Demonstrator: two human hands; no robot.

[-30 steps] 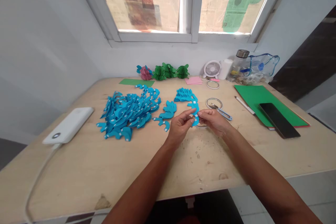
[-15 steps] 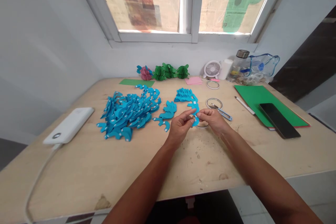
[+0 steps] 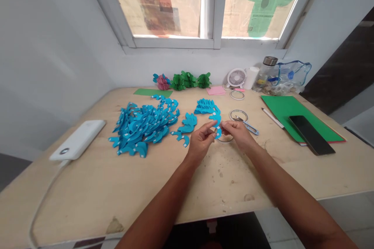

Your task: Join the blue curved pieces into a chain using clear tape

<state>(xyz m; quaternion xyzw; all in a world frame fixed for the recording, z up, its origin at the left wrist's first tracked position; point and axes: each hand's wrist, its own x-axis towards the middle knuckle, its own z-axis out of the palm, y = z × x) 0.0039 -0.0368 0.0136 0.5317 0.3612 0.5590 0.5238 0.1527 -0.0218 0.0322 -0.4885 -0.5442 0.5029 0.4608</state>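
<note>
A curved blue paper cutout (image 3: 218, 132) with small white squares on it is pinched between the thumb and fingers of my left hand (image 3: 201, 141). At its right edge is my right hand (image 3: 239, 134), thumb and forefinger pressed together; anything between these fingertips is too small to make out. Above the held cutout, more blue cutouts in a fanned stack (image 3: 205, 106) reach down toward my fingers. Left of my left hand lies a small group of blue cutouts (image 3: 188, 122). A tape roll (image 3: 225, 139) lies partly hidden beneath my hands.
A large heap of blue cutouts (image 3: 146, 122) lies left, beside a white power bank (image 3: 78, 140). On the right are a utility knife (image 3: 250, 127), another tape roll (image 3: 238, 111), a pen (image 3: 272, 117), green sheets (image 3: 279, 111) and a phone (image 3: 311, 134). A small fan (image 3: 236, 78) stands behind.
My right fingertips have shifted slightly right, away from the cutout's white square. My left hand keeps its pinch, and the view has shifted very slightly.
</note>
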